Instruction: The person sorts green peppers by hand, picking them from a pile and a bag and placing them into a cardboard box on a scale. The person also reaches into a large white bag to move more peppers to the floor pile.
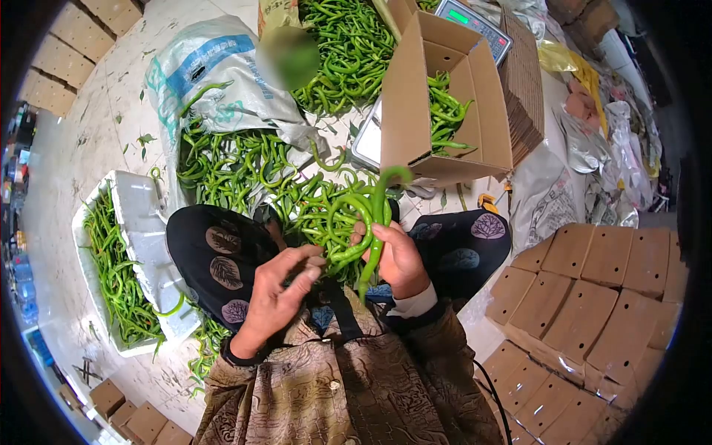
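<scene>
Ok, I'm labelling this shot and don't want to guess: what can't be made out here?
All in the head view:
Digits on the scale display: too small.
What lies behind the round blurred patch: covered by it.
Bottom of the cardboard box: hidden by its walls and peppers.
Exact count in the right hand: the held peppers overlap.
Upper pepper heap: cut off by the top edge.

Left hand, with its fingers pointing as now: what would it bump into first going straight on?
The left hand would probably meet the green peppers held in the right hand, though depth is unclear.
</scene>
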Action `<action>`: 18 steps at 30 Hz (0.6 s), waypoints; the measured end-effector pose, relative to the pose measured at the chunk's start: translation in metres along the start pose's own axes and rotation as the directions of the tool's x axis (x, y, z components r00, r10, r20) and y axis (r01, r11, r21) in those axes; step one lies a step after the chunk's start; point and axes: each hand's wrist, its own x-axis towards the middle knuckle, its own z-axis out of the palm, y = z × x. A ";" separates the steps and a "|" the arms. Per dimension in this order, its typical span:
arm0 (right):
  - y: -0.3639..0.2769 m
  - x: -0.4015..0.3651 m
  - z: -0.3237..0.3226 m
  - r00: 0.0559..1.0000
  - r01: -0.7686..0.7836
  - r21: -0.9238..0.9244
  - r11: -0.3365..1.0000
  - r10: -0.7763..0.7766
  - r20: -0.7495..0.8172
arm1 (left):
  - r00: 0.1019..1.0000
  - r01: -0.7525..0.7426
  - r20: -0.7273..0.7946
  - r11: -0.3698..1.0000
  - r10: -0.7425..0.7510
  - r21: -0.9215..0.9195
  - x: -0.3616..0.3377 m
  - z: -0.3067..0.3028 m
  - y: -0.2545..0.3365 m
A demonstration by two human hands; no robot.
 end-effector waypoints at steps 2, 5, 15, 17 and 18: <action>0.002 0.001 -0.002 1.000 -0.001 0.020 1.000 0.001 0.007 | 0.992 0.108 -0.039 0.963 -0.121 -0.246 -0.001 -0.001 -0.005; 0.004 0.000 -0.003 0.999 -0.034 0.065 0.997 0.031 0.039 | 0.984 0.123 -0.074 0.915 -0.163 -0.384 0.004 0.000 -0.011; 0.010 -0.008 0.015 0.966 -0.166 0.147 0.975 0.131 0.222 | 0.994 0.103 0.015 0.914 -0.106 -0.392 0.057 0.008 -0.032; 0.009 -0.006 0.006 0.970 -0.133 0.110 0.985 0.107 0.218 | 0.992 0.122 0.037 0.870 -0.119 -0.478 0.059 0.008 -0.039; 0.008 -0.006 0.004 0.973 -0.100 0.072 0.992 0.083 0.217 | 0.990 0.140 0.058 0.818 -0.130 -0.558 0.059 0.008 -0.041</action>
